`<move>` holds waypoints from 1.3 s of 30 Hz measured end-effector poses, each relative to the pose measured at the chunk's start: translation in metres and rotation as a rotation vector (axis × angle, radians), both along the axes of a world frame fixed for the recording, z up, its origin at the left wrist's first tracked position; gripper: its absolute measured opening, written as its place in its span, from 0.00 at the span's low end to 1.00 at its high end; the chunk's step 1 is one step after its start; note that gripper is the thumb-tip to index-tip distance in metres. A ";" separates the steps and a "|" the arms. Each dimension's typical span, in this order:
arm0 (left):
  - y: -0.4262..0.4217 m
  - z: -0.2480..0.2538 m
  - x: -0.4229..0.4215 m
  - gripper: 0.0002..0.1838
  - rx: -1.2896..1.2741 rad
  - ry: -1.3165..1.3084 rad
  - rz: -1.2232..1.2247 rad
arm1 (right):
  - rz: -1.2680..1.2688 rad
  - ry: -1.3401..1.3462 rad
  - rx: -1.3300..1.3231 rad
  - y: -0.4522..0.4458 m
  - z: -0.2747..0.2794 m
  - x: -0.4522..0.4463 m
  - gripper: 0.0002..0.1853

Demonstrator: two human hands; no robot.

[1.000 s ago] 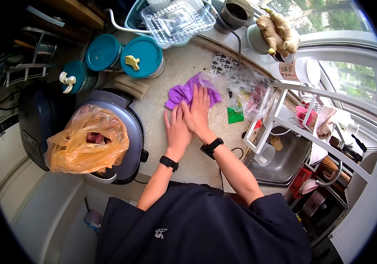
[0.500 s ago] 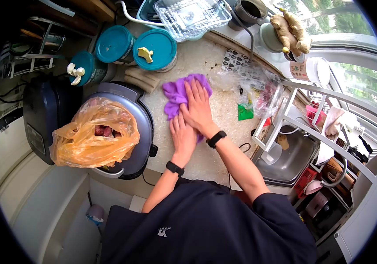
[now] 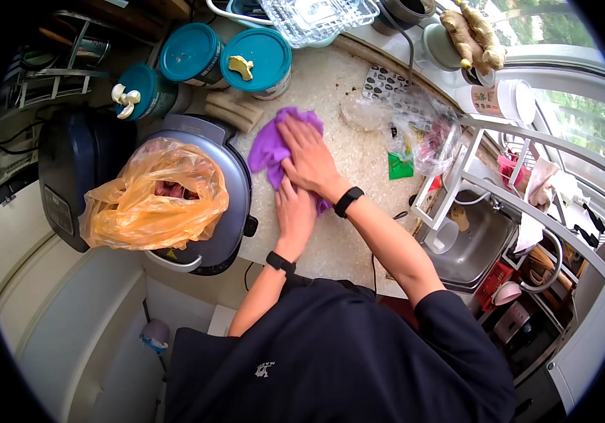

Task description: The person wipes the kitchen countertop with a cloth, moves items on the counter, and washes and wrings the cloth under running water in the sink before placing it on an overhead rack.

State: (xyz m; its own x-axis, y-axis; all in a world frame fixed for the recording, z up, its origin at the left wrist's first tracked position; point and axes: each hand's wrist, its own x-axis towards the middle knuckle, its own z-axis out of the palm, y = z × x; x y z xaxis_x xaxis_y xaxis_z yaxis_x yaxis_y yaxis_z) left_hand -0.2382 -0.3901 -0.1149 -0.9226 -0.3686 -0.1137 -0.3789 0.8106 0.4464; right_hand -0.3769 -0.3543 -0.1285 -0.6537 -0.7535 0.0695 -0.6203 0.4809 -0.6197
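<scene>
Your right hand (image 3: pixel 306 156) is lying open and flat on the purple cloth (image 3: pixel 265 151), fingers reaching forward, while your left hand (image 3: pixel 297 215), also open, is resting just nearer you, its fingers close against the heel of the right; neither is gripping. The cloth is spreading in loose folds over the table (image 3: pixel 263 243), showing to the left of your hands and beside your right wrist; how much is lying under the left palm is hidden. Those folds are probably costing you even contact, so flattening them and loading both palms equally should be serving you better. Just to the left, a blue-grey cooker (image 3: pixel 240 187) is bounding your space, an orange plastic bag (image 3: pixel 154 211) sitting on top, and a beige folded cloth (image 3: pixel 234 111) is lying close ahead, before the teal-lidded tubs (image 3: pixel 256 60). To the right, a green packet (image 3: pixel 400 167) and a clear plastic bag (image 3: pixel 426 144) are taking up table room, with the sink (image 3: pixel 482 247) sitting beyond.
</scene>
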 end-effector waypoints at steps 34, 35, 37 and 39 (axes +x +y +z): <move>0.046 -0.004 -0.018 0.31 0.207 0.076 -0.220 | -0.208 0.008 0.215 0.078 0.018 -0.002 0.39; 0.045 0.000 -0.022 0.32 0.231 0.056 -0.196 | -0.215 0.021 0.208 0.070 0.018 -0.008 0.39; 0.040 -0.007 -0.042 0.30 0.250 0.089 -0.097 | -0.253 0.025 0.159 0.052 0.017 -0.033 0.39; 0.037 -0.004 -0.053 0.32 0.254 0.125 -0.035 | -0.265 0.018 0.156 0.052 0.021 -0.031 0.38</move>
State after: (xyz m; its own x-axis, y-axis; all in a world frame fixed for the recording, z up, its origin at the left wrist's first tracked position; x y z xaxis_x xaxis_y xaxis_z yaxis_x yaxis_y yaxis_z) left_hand -0.2913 -0.3532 -0.1189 -0.9470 -0.3103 -0.0830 -0.2818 0.6786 0.6783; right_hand -0.4081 -0.3024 -0.1076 -0.8286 -0.5594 -0.0201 -0.4708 0.7160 -0.5155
